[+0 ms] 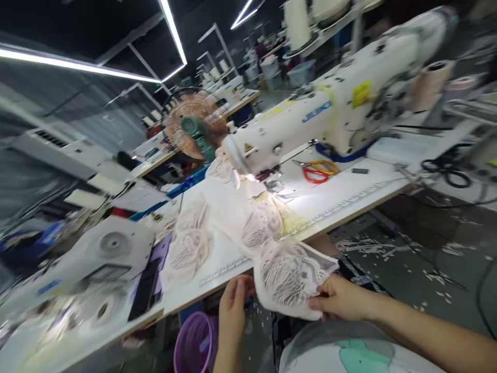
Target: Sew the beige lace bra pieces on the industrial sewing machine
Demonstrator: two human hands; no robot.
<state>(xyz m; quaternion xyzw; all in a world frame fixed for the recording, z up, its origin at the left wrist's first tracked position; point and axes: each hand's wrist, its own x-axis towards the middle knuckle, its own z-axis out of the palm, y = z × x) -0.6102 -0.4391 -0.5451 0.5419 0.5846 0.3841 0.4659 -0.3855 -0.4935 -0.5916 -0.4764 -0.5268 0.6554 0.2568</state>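
Partly on the long white tabletop (pixel 349 194), a cream lace bra (pixel 289 274) overhangs its edge, pinched by the right hand (pixel 336 298); the left hand (pixel 235 298) curls half-closed beside it, grip unclear. Below, a round purple plastic bucket (pixel 193 344) has indistinct contents.

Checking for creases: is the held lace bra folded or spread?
Spread: the lace bra shows two cups side by side, one held by the right hand.

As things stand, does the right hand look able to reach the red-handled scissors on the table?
Probably yes: the scissors lie uncovered on the table, with nothing visible blocking their near side. The right hand, though, holds the lace bra and would likely have to let go first.
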